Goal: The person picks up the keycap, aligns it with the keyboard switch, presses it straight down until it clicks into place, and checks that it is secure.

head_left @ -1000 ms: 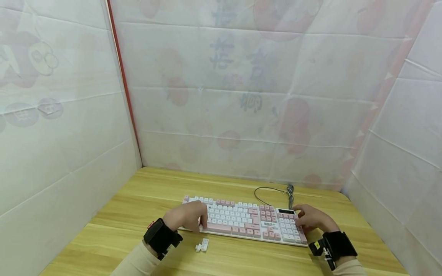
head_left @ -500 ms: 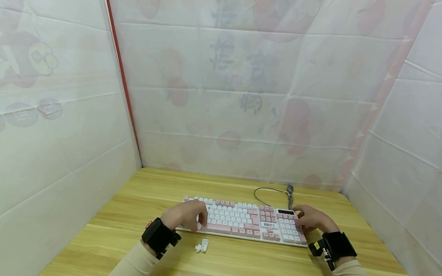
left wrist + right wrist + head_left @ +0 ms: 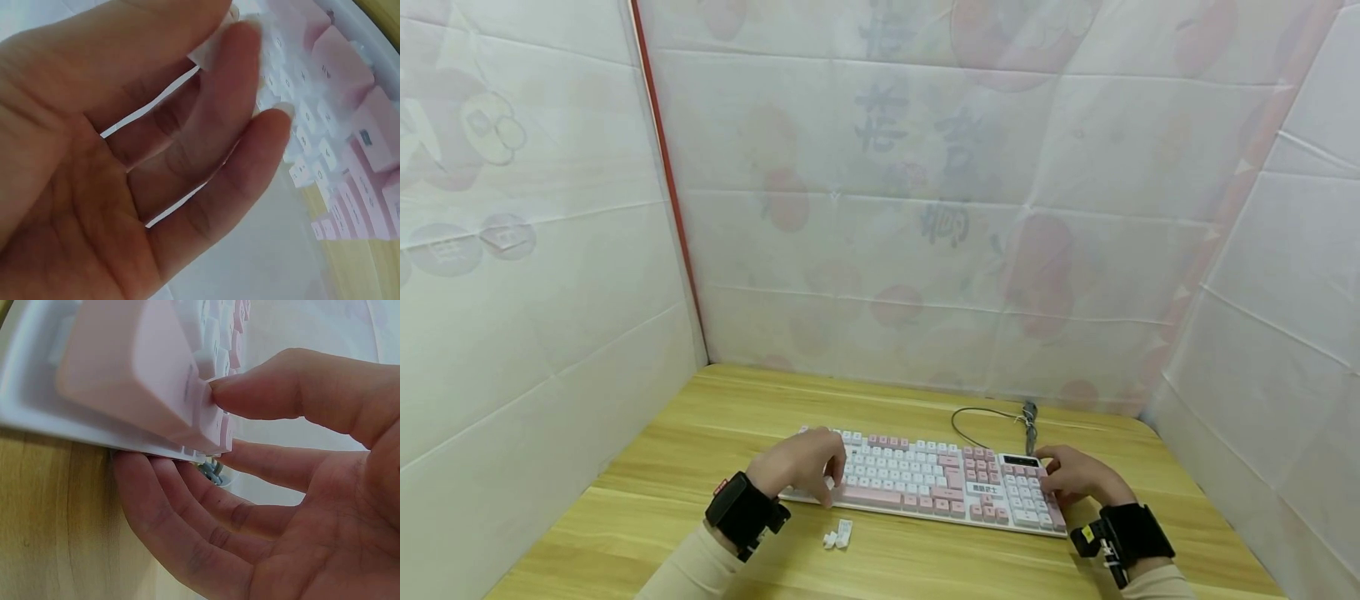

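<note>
A pink-and-white keyboard (image 3: 895, 477) lies on the wooden table. Over its left end, my left hand (image 3: 797, 462) pinches a small white keycap (image 3: 211, 51) between thumb and fingertips; the fingers hide much of the cap and part of the keyboard. At the other end, my right hand (image 3: 1086, 477) grips the keyboard's right edge. In the right wrist view its thumb rests on the pink keys (image 3: 144, 375) and its other fingers lie along and under the side. Two loose white pieces, a longer keycap (image 3: 845, 533) and a smaller one (image 3: 830, 540), lie in front of the keyboard.
A grey cable (image 3: 988, 410) loops behind the keyboard to a tied bundle (image 3: 1030, 421) near the back. The wooden table (image 3: 730, 408) meets printed white sheeting (image 3: 865, 250) at the back, with more sheeting on both sides.
My left hand has shifted slightly left, and the white keycap has come into view between its fingers, up from the keyboard's front left. The right hand keeps its grip in place.
</note>
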Available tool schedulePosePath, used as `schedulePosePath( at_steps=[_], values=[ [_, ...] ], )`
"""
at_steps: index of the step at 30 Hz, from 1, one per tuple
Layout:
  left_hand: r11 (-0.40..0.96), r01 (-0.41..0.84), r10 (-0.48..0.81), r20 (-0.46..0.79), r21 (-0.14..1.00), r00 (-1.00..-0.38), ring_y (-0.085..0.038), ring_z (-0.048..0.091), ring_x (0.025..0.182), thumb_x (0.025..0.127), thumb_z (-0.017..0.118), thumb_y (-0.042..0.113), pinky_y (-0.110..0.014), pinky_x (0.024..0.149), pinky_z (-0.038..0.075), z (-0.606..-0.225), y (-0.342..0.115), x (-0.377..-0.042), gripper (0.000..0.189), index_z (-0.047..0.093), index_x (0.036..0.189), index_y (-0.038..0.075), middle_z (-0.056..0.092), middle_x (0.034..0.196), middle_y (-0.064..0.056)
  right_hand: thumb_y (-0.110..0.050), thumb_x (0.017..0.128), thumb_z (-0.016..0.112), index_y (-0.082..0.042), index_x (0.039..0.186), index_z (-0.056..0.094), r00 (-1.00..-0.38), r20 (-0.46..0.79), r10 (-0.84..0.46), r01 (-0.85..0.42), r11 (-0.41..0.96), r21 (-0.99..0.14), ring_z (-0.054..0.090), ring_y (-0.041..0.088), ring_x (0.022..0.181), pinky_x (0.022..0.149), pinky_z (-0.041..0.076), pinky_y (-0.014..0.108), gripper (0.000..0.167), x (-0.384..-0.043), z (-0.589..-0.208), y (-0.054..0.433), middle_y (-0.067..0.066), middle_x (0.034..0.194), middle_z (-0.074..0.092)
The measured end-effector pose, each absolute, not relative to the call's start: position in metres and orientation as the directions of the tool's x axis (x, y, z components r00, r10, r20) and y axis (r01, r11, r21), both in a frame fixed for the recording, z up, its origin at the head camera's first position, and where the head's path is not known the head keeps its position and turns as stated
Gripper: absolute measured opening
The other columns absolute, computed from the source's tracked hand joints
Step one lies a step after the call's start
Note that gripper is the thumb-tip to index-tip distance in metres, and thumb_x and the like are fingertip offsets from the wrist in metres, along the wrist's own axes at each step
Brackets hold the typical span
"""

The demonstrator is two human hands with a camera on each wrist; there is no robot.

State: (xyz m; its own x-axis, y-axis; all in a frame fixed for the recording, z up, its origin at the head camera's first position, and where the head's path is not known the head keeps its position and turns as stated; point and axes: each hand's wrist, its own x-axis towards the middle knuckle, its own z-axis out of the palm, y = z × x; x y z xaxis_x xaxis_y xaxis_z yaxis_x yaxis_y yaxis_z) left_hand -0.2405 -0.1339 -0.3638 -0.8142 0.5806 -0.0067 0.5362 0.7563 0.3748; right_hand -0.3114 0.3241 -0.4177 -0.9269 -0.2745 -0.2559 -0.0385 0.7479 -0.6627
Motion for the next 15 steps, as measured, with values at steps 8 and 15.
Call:
schedulePosePath(
  at_steps=[8,15],
  values=[
    [0.763,0.503,0.534,0.043,0.405,-0.844,-0.008,0.048,0.063,0.070,0.093,0.001,-0.024,0.059,0.044,-0.365,-0.142,-0.248,0.022,0.074,0.076,0.009,0.065,0.076,-0.001,-0.003,0.086,0.071,0.015,0.146,0.042,-0.933,-0.267,-0.241,-0.008,0.756,-0.655,0.063,0.022,0.087,0.073,0.061,0.043,0.069,-0.313,-0.418,0.321,0.023,0.112,0.062],
    [0.770,0.523,0.538,0.068,0.365,-0.840,-0.007,0.051,0.068,0.071,0.090,-0.002,-0.025,0.064,0.048,-0.368,-0.149,-0.255,0.021,0.075,0.081,0.008,0.068,0.080,-0.001,-0.004,0.087,0.071,0.015,0.145,0.044,-0.937,-0.265,-0.227,-0.007,0.771,-0.637,0.062,0.022,0.087,0.075,0.061,0.044,0.067,-0.313,-0.418,0.320,0.022,0.110,0.062]
  ],
)
